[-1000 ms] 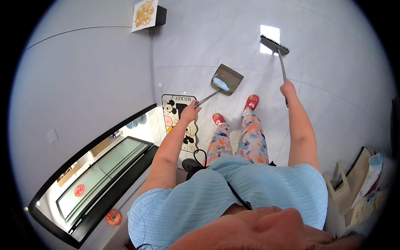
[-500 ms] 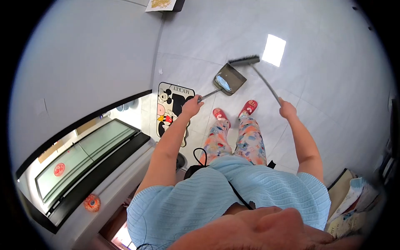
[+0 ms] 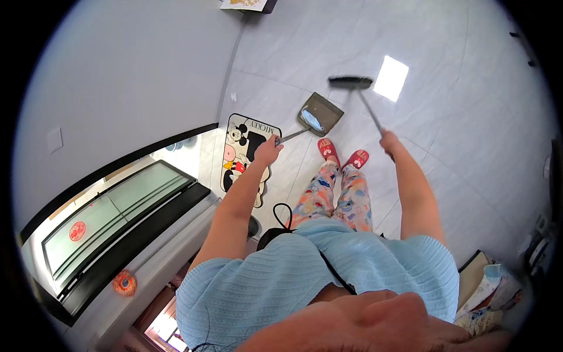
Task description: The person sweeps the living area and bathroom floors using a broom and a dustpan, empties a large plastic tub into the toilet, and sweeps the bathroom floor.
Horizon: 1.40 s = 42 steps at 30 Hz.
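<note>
My left hand is closed around the handle of a grey-brown dustpan. A crumpled light-blue item, possibly a face mask, lies in the pan. My right hand grips the long grey handle of a broom. The broom's dark bristle head is a little beyond the dustpan's front edge, apart from it and slightly blurred. Both tools are in front of my red slippers.
A Mickey mat lies left of the dustpan beside a wall. A small whitish scrap is on the floor near the wall. Papers or bags stand at the lower right. A bright light patch shows on the tiles.
The broom head has moved off the dustpan's edge, and my right hand has shifted left and up. My feet have stepped closer together. The dustpan stays in my left hand.
</note>
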### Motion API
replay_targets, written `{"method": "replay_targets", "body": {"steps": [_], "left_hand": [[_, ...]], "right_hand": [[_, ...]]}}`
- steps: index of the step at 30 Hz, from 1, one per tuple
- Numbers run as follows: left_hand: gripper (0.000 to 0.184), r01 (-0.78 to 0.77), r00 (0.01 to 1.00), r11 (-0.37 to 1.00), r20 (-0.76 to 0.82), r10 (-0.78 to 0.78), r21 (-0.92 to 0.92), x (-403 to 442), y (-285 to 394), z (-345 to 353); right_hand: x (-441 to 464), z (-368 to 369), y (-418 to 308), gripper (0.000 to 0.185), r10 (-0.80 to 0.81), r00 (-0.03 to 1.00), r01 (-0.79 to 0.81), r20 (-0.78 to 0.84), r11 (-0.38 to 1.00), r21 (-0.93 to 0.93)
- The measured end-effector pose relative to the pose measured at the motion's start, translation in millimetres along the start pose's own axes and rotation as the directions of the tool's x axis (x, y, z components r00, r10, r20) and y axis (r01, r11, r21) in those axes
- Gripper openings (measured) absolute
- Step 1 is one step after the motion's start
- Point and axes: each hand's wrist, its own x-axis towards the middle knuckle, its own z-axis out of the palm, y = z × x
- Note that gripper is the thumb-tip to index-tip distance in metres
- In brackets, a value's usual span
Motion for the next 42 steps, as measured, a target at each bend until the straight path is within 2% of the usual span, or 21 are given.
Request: {"method": "replay_targets", "body": {"steps": [3, 4, 6, 11, 14, 17, 19, 21, 22, 23, 26, 28, 29, 31, 33, 35, 37, 39, 40, 41, 42], "left_hand": [[0.038, -0.061, 0.998, 0.998, 0.006, 0.061, -0.015, 4.2, -15.4, 0.5], [0.039, -0.046, 0.999, 0.999, 0.026, 0.046, -0.006, 2.1, -15.7, -3.1], [0.038, -0.066, 0.998, 0.998, 0.009, 0.066, -0.024, -7.0, -21.7, -8.6], [0.039, -0.052, 0.997, 0.998, -0.052, 0.05, -0.037, -16.0, -37.1, -7.2], [0.04, 0.039, 0.998, 0.994, -0.049, -0.044, -0.098, -25.6, -46.0, -14.0], [0.039, 0.064, 0.996, 0.988, -0.057, -0.073, -0.141, -26.3, -55.3, -14.6], [0.039, 0.06, 0.996, 0.989, -0.055, -0.068, -0.136, -23.0, -60.8, -15.8], [0.039, 0.046, 0.996, 0.988, -0.076, -0.057, -0.145, -23.6, -62.7, -14.6], [0.039, 0.044, 0.996, 0.987, -0.076, -0.056, -0.155, -25.2, -65.5, -13.7], [0.039, 0.019, 0.996, 0.988, -0.088, -0.032, -0.153, -26.2, -68.8, -11.4], [0.04, 0.0, 0.997, 0.985, -0.077, -0.013, -0.174, -32.3, -73.4, -10.6], [0.04, -0.004, 0.998, 0.982, -0.067, -0.009, -0.188, -43.1, -77.3, -15.5], [0.042, -0.039, 0.998, 0.98, -0.057, 0.028, -0.195, -50.2, -81.3, -14.5], [0.045, -0.16, 0.984, 0.964, -0.106, 0.14, -0.214, -38.7, -100.2, -1.2], [0.041, -0.049, 0.993, 0.922, 0.079, 0.086, -0.383, -47.9, -91.6, -28.7], [0.038, -0.03, 0.996, 0.884, 0.064, 0.068, -0.467, -48.8, -85.4, -47.0], [0.032, -0.029, 1.0, 0.833, -0.017, 0.024, -0.552, -63.9, -76.5, -67.6], [0.03, -0.071, 0.996, 0.898, -0.086, 0.037, -0.434, -55.0, -45.2, -96.8], [0.03, -0.128, 0.989, 0.897, -0.117, 0.085, -0.424, -40.4, -32.9, -105.5], [0.03, -0.026, 1.0, 0.846, -0.006, 0.027, -0.533, -32.7, -21.7, -112.4], [0.031, -0.08, 0.997, 0.851, -0.052, 0.063, -0.519, -23.3, -13.9, -115.7]], "right_hand": [[-57.2, -1.2, -13.0, 0.053, -0.005, 0.985, 0.003, 0.17, 1.0, 0.017], [-73.5, -4.1, -14.5, 0.053, -0.008, 0.987, 0.007, 0.16, 1.0, 0.005], [-112.4, -19.9, -26.5, 0.057, 0.062, 0.983, -0.099, 0.17, 0.971, 0.218], [-45.1, -38.9, -37.3, 0.062, 0.02, 1.0, -0.023, 0.011, 0.903, 0.428], [10.2, -64.2, -87.8, 0.005, -0.003, 0.999, 0.024, -0.042, 0.864, 0.502], [73.4, -56.4, -129.7, 0.005, -0.021, 0.996, 0.055, -0.086, 0.907, 0.418], [98.0, -42.2, -158.1, 0.013, 0.015, 1.0, -0.015, -0.011, 1.0, 0.003], [75.7, -20.2, -168.5, 0.017, -0.037, 0.994, 0.027, -0.106, 0.995, -0.095], [84.4, -5.4, -157.6, 0.016, -0.036, 0.999, 0.029, -0.019, 0.956, -0.292], [42.5, -3.2, -158.7, 0.018, -0.091, 0.99, 0.065, -0.111, 0.974, -0.215], [-20.5, -2.9, -131.5, 0.022, -0.101, 0.991, 0.125, 0.084, 0.911, -0.392], [-66.4, -10.3, -102.8, 0.021, -0.144, 0.984, 0.171, 0.108, 0.932, -0.32], [-81.2, -9.1, -75.9, 0.022, -0.309, 0.949, 0.307, 0.065, 0.851, -0.427], [-162.0, -27.8, -93.1, 0.028, -0.029, 0.999, 0.033, 0.036, 0.99, -0.136], [-181.0, -14.8, -42.7, 0.037, -0.042, 0.997, 0.045, -0.061, 0.998, 0.036], [-238.4, -21.4, -46.1, 0.027, 0.116, 0.993, -0.104, -0.023, 0.95, 0.294], [-299.5, -21.3, -40.7, 0.028, 0.242, 0.97, -0.204, 0.007, 0.804, 0.559], [-302.5, -43.7, -27.9, 0.019, 0.288, 0.957, -0.212, 0.036, 0.611, 0.763], [-293.2, -57.6, -16.0, 0.019, 0.285, 0.958, -0.202, 0.03, 0.598, 0.776], [-285.6, -71.9, -4.8, 0.016, 0.356, 0.93, -0.27, 0.095, 0.483, 0.833], [-279.9, -84.2, 8.0, 0.016, 0.416, 0.894, -0.33, 0.168, 0.357, 0.874]]}}
